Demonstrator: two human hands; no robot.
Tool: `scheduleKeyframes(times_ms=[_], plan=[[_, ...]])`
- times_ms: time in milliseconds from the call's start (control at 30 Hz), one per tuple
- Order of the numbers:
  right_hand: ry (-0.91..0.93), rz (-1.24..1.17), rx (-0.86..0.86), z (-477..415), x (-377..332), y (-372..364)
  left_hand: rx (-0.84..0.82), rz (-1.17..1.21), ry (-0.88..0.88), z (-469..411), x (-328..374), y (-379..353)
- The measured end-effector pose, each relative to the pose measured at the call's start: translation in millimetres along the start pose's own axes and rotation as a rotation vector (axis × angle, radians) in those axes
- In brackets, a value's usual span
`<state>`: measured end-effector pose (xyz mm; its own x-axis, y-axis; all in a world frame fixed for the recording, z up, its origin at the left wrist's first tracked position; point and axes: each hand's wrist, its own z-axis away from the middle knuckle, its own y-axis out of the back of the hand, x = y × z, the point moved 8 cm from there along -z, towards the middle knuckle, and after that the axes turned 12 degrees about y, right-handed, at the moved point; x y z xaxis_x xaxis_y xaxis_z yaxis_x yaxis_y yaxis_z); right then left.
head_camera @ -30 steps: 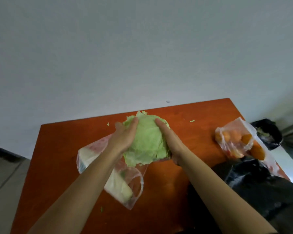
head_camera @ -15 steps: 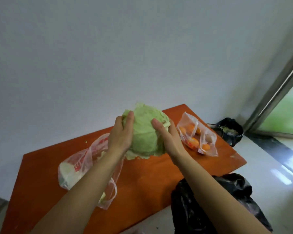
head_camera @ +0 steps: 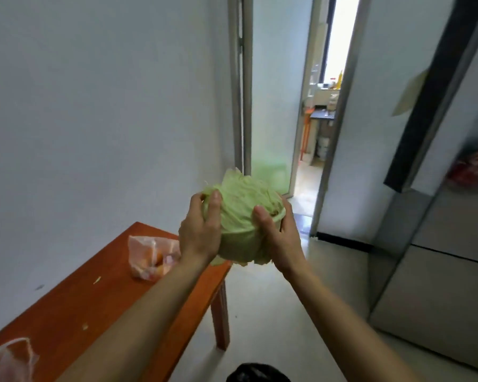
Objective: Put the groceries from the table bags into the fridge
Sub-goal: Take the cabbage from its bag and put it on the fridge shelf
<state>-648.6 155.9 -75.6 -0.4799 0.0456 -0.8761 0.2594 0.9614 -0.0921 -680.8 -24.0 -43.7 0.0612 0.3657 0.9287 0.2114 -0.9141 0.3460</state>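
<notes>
A pale green cabbage (head_camera: 240, 213) is held up in the air between both hands, past the right end of the orange table (head_camera: 94, 304). My left hand (head_camera: 200, 232) grips its left side and my right hand (head_camera: 278, 235) grips its right side, fingers curled round it. A clear bag of oranges (head_camera: 149, 257) lies on the table near its far right corner. A second clear bag (head_camera: 9, 359) shows at the bottom left edge. The grey fridge (head_camera: 436, 271) stands at the right, with a door (head_camera: 431, 100) swung open above.
A white wall runs along the left behind the table. An open doorway (head_camera: 315, 150) leads to another room straight ahead. A black bag (head_camera: 257, 373) sits on the floor at the bottom centre. Pale tiled floor lies between table and fridge.
The view has swung right from the table toward the doorway and fridge. Both hands have lifted the cabbage off the table and carried it to the right, out past the table's end.
</notes>
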Motion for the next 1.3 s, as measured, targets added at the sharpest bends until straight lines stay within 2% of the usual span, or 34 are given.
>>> scheduleKeyframes(times_ms=[333,600,833,1033,1300], plan=[[0.2,0.357,0.476,24.2,-96.5,215.6,-0.537,0.251,-0.244,65.1,121.7,-205.9],[0.293,0.473,0.663,55.6,-157.1,341.8,-0.79,0.332,-0.361,147.8,203.6,-317.3],[0.373,0.488,0.681,56.7,-177.4,490.9,-0.8,0.389,-0.419,214.9,267.4,-436.1],[0.335,0.467,0.611,33.4,-192.1,626.3,-0.769,0.409,-0.398,262.2,325.8,-543.5],[0.293,0.46,0.536,-22.5,-199.1,735.0,-0.724,0.465,-0.414,265.9,391.8,-640.8]])
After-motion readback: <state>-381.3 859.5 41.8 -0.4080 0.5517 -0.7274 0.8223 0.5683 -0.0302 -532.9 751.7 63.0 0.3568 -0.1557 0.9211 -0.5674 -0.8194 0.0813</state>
